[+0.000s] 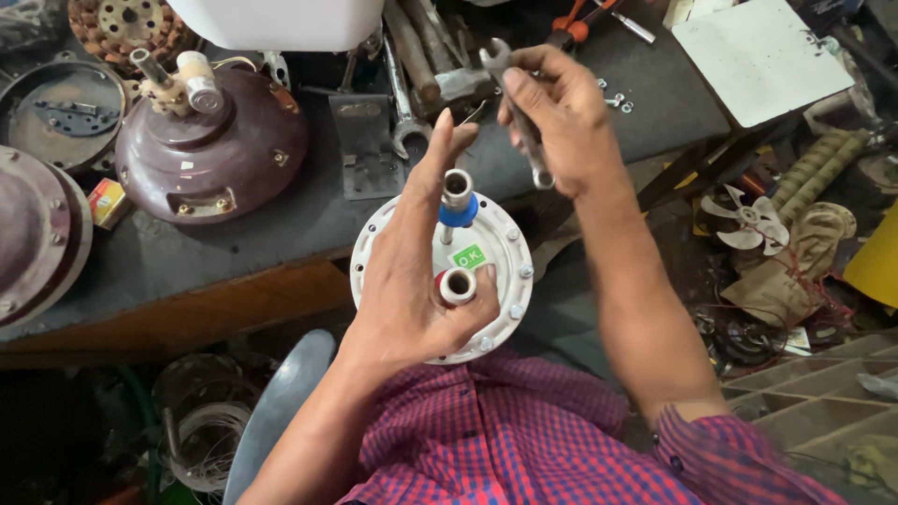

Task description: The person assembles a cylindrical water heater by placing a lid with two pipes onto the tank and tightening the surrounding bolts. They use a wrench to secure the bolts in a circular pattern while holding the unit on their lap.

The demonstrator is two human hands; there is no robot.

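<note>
My left hand grips a round white fan motor housing held upright over my lap, thumb beside a short metal tube with a red ring. A second metal shaft with a blue collar stands out of the housing's centre, next to my raised index finger. A green sticker sits on the housing face, and small bolts ring its rim. My right hand is above and beyond the housing, closed around an open-ended metal spanner whose jaw points up toward the bench.
A dark workbench carries a maroon fan motor dome, another maroon housing, a copper-wound stator, several spanners and orange-handled pliers. A white board lies at right. Small white fan blades and clutter cover the floor.
</note>
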